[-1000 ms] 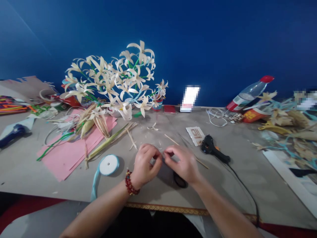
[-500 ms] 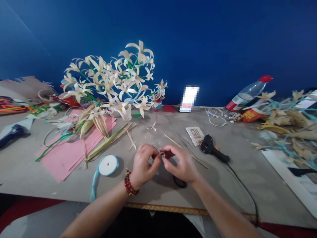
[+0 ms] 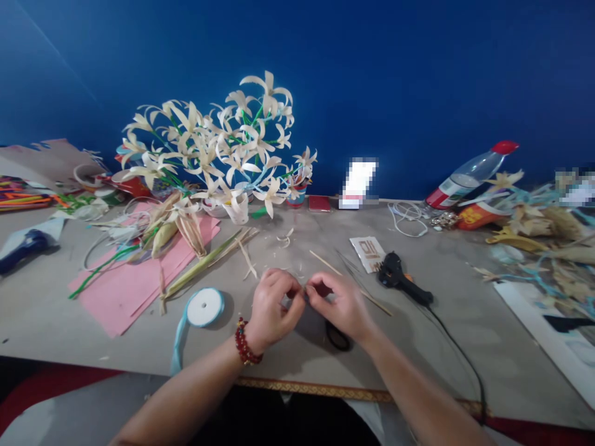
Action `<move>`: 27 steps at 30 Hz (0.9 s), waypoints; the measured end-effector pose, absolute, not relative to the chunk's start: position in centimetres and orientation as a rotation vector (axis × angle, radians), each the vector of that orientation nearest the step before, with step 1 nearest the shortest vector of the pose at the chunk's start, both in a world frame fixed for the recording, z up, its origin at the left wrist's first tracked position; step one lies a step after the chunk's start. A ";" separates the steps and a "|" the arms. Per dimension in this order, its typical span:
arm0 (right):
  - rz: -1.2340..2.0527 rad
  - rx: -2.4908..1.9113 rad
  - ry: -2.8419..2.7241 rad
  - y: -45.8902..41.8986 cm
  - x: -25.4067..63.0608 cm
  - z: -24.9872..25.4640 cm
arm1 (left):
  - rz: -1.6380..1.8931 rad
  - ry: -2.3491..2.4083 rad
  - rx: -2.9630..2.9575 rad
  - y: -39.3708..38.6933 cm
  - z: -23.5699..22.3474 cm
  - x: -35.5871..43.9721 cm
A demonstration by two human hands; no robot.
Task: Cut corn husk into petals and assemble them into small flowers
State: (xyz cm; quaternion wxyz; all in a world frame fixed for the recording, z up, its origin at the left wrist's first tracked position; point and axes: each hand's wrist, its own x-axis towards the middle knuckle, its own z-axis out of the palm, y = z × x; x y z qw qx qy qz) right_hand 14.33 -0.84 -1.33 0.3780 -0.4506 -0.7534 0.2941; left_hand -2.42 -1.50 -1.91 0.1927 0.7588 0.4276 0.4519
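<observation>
Head camera: left hand [image 3: 276, 306] and right hand [image 3: 341, 305], fingertips closed, are pinching and seemingly shaping a tiny piece [image 3: 305, 288], too small to name, above the table [image 3: 139, 353], likely needing steady fingers next.

Bare tabletop [image 3: 434, 353] offers a lane between the right forearm [image 3: 404, 384] and black cord [image 3: 465, 359]! The glue gun [image 3: 402, 282] narrows its far end, and leftward, the ribbon spool [image 3: 204, 306] crowds the left hand [image 3: 272, 310].

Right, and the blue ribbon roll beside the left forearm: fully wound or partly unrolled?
Partly unrolled: a loose strip trails off the left side of the ribbon roll.
</observation>
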 end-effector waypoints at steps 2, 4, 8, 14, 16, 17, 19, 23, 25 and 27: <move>0.679 -1.172 -1.920 -0.9 14.5 -1.3 | 1.270 1.193 2.132 -1.6 -1.9 -2.4; 0.579 -1.188 -1.942 -0.6 15.1 -1.2 | 1.266 1.192 2.122 -1.6 -1.9 -2.5; 0.251 -1.250 -1.912 0.2 17.0 -0.8 | 1.276 1.232 2.063 -1.6 -2.0 -2.7; 0.666 -1.154 -1.915 -0.3 16.1 -0.7 | 1.289 1.243 2.044 -1.6 -2.1 -2.7; 0.757 -1.160 -1.945 -0.8 15.0 -0.9 | 1.297 1.239 2.051 -1.6 -2.0 -2.6; 0.761 -1.171 -1.949 -1.0 14.6 -1.1 | 1.303 1.237 2.056 -1.6 -2.0 -2.6; 0.731 -1.187 -1.949 -1.2 14.1 -1.3 | 1.312 1.229 2.071 -1.6 -1.9 -2.5; 0.657 -1.196 -1.955 -1.0 14.4 -1.4 | 1.302 1.223 2.094 -1.6 -1.9 -2.4; 0.583 -1.226 -1.960 -0.6 15.2 -1.4 | 1.288 1.228 2.095 -1.6 -1.9 -2.4; 0.437 -1.287 -1.944 -0.1 16.3 -1.3 | 1.285 1.238 2.085 -1.6 -2.0 -2.5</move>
